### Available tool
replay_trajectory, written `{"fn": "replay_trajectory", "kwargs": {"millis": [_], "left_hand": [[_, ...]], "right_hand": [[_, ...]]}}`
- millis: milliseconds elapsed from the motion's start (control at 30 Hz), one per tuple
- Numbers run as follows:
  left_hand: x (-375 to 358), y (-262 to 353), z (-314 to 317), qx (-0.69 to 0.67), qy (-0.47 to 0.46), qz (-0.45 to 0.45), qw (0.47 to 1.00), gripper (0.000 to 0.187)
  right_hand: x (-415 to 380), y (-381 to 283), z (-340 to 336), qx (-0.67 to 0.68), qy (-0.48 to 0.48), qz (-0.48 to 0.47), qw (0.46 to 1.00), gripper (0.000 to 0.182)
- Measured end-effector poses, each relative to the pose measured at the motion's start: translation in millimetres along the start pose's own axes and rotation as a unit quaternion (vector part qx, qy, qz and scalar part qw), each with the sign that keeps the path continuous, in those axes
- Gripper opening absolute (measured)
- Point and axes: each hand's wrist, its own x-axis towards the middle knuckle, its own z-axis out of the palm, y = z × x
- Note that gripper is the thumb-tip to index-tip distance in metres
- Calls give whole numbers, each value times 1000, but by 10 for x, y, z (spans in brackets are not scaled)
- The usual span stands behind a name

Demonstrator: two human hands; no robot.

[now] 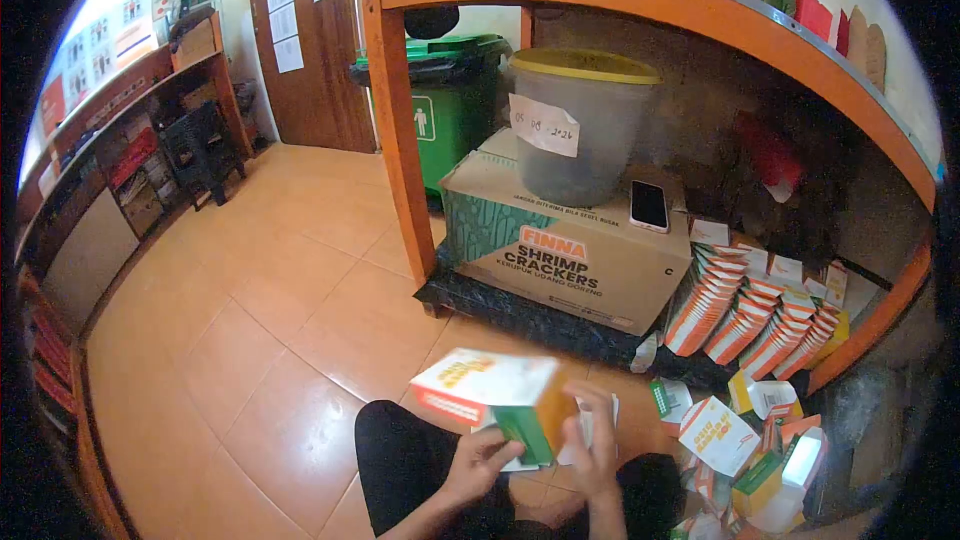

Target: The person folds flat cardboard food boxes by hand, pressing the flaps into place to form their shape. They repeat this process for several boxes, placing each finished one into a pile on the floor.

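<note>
The cardboard box (575,255) reads "FINNA SHRIMP CRACKERS"; the tub's paper label (544,125) seems to read "05 08 2026".

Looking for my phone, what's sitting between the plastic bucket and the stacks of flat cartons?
In the head view, a smartphone lies on the shrimp crackers box, between the yellow-lidded bucket and the flat carton stacks.

Open tiled floor (260,300) left; cracker carton (570,250) and seemingly loose boxes (745,440) crowd right.
</note>
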Motion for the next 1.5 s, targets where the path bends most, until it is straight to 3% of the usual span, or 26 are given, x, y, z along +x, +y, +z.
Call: {"fn": "replay_trajectory", "kwargs": {"millis": [33, 167, 200, 267, 300, 400, 433, 533, 667, 767, 800, 867, 900, 933, 967, 1000, 1033, 1067, 1133, 1167, 1267, 1300, 1400, 1433, 1467, 1500], "left_hand": [[-14, 32, -80, 53, -86, 15, 995, 24], [-47, 4, -284, 153, -330, 108, 925, 30], [-6, -120, -325, 171, -368, 150, 901, 33], [24, -346, -426, 264, -352, 139, 887, 42], [35, -299, -430, 309, -344, 133, 877, 47], [-60, -91, -242, 60, -125, 41, 990, 64], [-47, -124, -178, 44, -70, 84, 993, 73], [68, -102, 12, 40, 74, 100, 991, 57], [83, -111, -12, -24, 161, 27, 986, 32], [93, -57, -69, -26, 200, 27, 979, 24], [130, -34, -117, -93, 226, 33, 969, 24], [211, 10, -202, -224, 273, 46, 935, 24], [241, 19, -190, -220, 284, 56, 932, 36], [226, 50, -155, -195, 258, 41, 945, 40], [184, 107, -108, -169, 232, 25, 958, 44], [162, 150, -74, -143, 205, 9, 968, 48], [110, -2, -58, -84, 127, -7, 988, 57], [97, -145, -6, -119, 6, 21, 993, 56], [35, -8, -48, 74, -146, -25, 986, 57], [26, 79, -24, -8, -147, -21, 989, 45], [33, -14, -175, 28, -113, -84, 990, 30], [90, 157, -133, -98, -45, -3, 994, 15], [142, -81, -250, -142, -118, -36, 982, 14], [162, -82, -197, -117, -136, 10, 984, 20], [202, -80, -128, -91, -152, 58, 982, 26], [250, -84, -106, -96, -203, 112, 968, 52]], "right_hand": [[59, 93, -99, -10, -40, 14, 999, 45], [100, -73, -225, 310, -110, 212, 920, 51], [94, -51, -211, 280, -112, 200, 932, 49], [46, 62, -161, 222, -116, 180, 951, 45], [25, 121, -112, 226, -82, 196, 951, 31], [-56, 185, -16, 261, -38, 231, 937, 20], [-85, 206, 20, 226, -44, 221, 948, 13], [-128, 120, 236, 113, -33, 115, 986, 14], [-105, 27, 211, -25, -73, 64, 995, 19], [-166, -109, 200, 58, -92, 159, 981, 26], [-187, -176, 197, 95, -95, 201, 970, 27], [-299, -133, 122, 52, -166, 225, 959, 31], [-354, -85, 134, 12, -172, 201, 964, 30], [-380, -54, 144, -27, -178, 176, 968, 30], [-404, -51, 128, 64, -123, 216, 967, 26], [-399, -20, 119, 65, -61, 202, 975, 24], [-394, 37, 86, 65, 0, 189, 980, 23], [-390, 74, 45, 64, 62, 174, 981, 22], [-294, 42, -49, 111, 84, 167, 976, 22], [-257, 29, -97, 134, 95, 163, 973, 22], [-305, 52, -232, 62, -6, 99, 993, 16], [-225, 32, -254, 57, -44, -17, 997, 19], [-259, 3, -338, -21, -69, -20, 997, 27], [-281, -55, -410, -50, -48, 8, 998, 32], [-277, -173, -510, -54, -50, 49, 996, 31], [-333, 30, -655, -98, 4, 4, 995, 27]]}}
